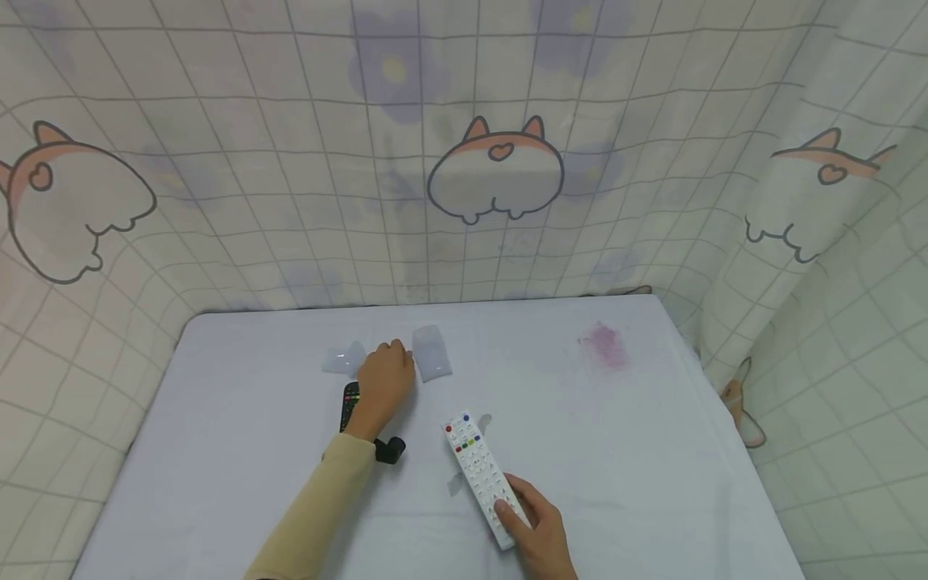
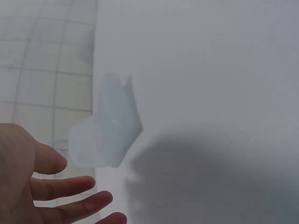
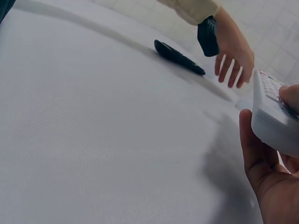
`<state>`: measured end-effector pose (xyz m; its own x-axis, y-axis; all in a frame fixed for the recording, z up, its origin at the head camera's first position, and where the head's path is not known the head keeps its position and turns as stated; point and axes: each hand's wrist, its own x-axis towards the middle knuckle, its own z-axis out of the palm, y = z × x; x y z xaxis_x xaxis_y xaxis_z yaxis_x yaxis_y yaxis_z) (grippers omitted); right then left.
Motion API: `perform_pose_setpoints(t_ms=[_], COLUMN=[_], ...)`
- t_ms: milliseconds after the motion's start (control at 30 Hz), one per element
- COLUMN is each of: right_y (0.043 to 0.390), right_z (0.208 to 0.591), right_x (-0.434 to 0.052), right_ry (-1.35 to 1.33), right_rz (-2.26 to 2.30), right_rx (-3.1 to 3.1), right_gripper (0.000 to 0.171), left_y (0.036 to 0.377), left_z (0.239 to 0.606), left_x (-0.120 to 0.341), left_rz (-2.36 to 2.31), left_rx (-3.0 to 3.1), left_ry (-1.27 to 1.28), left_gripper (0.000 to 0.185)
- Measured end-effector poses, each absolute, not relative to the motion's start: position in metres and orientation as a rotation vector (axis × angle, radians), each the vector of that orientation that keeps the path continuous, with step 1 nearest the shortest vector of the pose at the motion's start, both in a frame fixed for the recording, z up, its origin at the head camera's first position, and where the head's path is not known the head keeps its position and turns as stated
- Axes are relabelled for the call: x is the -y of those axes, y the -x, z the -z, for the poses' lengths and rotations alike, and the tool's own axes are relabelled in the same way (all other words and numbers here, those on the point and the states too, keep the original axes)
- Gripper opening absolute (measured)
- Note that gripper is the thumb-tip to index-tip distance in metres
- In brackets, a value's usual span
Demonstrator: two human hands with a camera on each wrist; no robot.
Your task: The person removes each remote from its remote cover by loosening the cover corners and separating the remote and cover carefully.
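My right hand (image 1: 536, 528) gripped the white plastic remote (image 1: 482, 475); my left hand (image 1: 384, 385), fingers spread, reached for the clear cover (image 1: 344, 358), needing a pinch.

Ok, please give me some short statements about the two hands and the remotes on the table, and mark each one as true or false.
1. The right hand holds the white remote at its near end. True.
2. The left hand grips the black remote. False: its fingers are spread and hold nothing; the black remote lies on the table beside and partly under it.
3. Two clear plastic pieces lie on the table just beyond the left hand. True.
4. The pink stain is on the table's left side. False: it is at the far right.
5. The white remote has only grey buttons. False: coloured buttons show near its far end.
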<state>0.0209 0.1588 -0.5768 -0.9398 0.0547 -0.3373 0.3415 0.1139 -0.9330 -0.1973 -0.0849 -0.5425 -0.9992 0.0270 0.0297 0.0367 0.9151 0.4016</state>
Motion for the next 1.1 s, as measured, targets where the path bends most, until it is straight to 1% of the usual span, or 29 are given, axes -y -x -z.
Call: perform_pose_setpoints(t_ms=[233,567,767,933,1100], right_y=[-0.016,-0.004,0.001,0.005,0.010], right_z=[0.573,0.566,0.561,0.558,0.557], right_x=[-0.153,-0.142,-0.135,-0.130,-0.126], right_ry=[-0.377,-0.369,-0.308,-0.308,-0.309], right_rz=[1.986,2.055,2.153,2.196,2.199], right_rx=[-2.142,-2.075,-2.031,-2.006,-1.994], right_gripper=[0.061,0.062,0.057,0.057,0.058], left_y=[0.180,0.143,0.116,0.097,0.084], left_z=[0.533,0.536,0.539,0.539,0.542], left_x=[0.090,0.082,0.071,0.060,0.054], left_rz=[0.729,0.974,1.306,1.568,1.796], left_rx=[2.969,2.878,2.802,2.720,2.643], left_ry=[0.027,-0.054,-0.129,-0.156,-0.149], left_gripper=[0.034,0.033,0.031,0.030,0.031])
